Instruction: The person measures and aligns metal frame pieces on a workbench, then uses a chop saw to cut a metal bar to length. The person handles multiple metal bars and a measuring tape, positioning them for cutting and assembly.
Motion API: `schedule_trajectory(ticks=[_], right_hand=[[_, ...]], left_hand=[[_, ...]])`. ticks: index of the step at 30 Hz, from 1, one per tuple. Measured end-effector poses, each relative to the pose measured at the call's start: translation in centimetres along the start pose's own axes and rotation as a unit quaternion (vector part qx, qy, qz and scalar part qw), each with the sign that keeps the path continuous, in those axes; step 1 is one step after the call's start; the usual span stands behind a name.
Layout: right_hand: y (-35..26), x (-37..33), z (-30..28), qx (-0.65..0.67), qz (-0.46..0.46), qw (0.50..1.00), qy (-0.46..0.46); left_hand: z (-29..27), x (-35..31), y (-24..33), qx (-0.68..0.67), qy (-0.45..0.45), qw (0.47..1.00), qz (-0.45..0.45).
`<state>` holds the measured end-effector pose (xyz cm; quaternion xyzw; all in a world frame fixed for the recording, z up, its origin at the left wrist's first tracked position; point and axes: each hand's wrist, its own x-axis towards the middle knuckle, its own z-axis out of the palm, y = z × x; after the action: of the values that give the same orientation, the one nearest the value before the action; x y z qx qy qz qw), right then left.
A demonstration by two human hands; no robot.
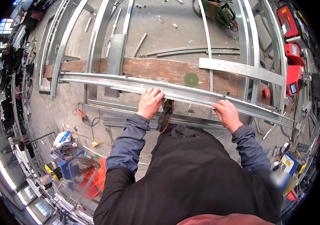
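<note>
A long silver metal channel (pixel 190 92) runs across in front of me, its right end nearer to me than its left. My left hand (pixel 151 102) is closed over its near edge, left of the middle. Farther right, my right hand (pixel 227 114) grips the same edge with fingers curled over it; the thumbs are mostly hidden. Beyond the channel lies a brown board (pixel 156 69) with a round green disc (pixel 191 79) on it. A flat metal strip (pixel 242 69) rests across the rails at right, and a grey rectangular tube (pixel 115 56) crosses the board at left.
Long metal rails (pixel 100 37) extend away on both sides. Red machines (pixel 293 80) stand at the right. An orange-handled tool (pixel 82 114) with a cable lies on the floor at left, near a blue machine (pixel 68 163) and orange cloth (pixel 101 174). Offcuts litter the far floor.
</note>
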<state>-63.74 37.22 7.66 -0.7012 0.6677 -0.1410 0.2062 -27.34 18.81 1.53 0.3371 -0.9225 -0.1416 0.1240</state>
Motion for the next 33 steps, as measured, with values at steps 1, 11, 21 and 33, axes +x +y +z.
schedule_trajectory(ticks=[1, 11, 21, 33], right_hand=[[-0.1, 0.0, 0.3, 0.003, -0.001, 1.000, 0.006], [-0.3, 0.9, 2.8, -0.009, -0.010, 0.999, 0.045], [-0.7, 2.0, 4.4, -0.005, -0.019, 0.998, 0.062], [-5.2, 5.6, 7.6, 0.025, -0.052, 0.996, 0.066]], left_hand=[[0.0, -0.1, -0.3, 0.002, 0.000, 1.000, 0.004], [0.1, -0.7, -2.1, -0.017, 0.019, 1.000, -0.005], [-5.3, -3.8, -10.2, 0.066, -0.004, 0.992, -0.108], [-6.0, -5.0, -12.8, 0.079, -0.031, 0.991, -0.107]])
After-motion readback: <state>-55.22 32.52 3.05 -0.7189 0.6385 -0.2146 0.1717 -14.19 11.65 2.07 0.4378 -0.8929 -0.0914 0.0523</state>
